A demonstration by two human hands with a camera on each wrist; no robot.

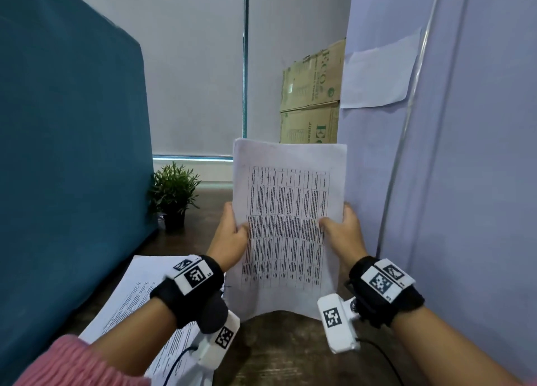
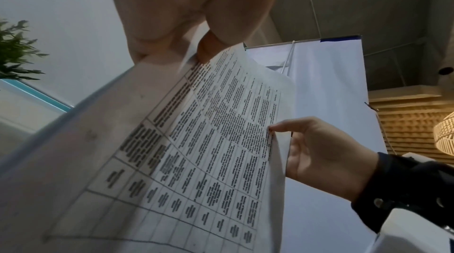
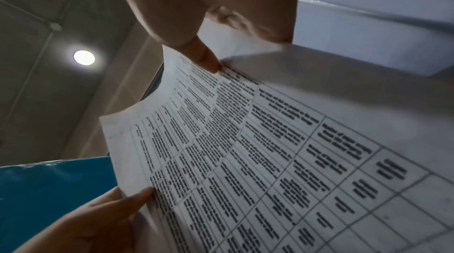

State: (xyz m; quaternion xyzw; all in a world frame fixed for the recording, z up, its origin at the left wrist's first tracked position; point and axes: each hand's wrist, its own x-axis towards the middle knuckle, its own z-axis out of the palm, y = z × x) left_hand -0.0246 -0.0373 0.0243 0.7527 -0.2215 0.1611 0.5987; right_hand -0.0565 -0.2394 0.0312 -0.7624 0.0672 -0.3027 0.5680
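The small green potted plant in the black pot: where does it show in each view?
Head: the small green potted plant stands left of centre on the brown wooden table, beside the teal partition.
Left wrist: only its leaves, at the left edge.
Right wrist: not in view.
Shared landmark: the white printed sheet with a grid, gripped by left hand and right hand.

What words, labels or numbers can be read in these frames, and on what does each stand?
"ECO", large green letters turned sideways: on the upper cardboard box.
"JUMB", sideways, running behind the paper, beside a cut-off "E": on the lower cardboard box.
Printed table on the held sheet: too blurred to read in every view.
Print on the loose sheets: too small to read.
Marks on the wrist tags: square code patterns, no words.
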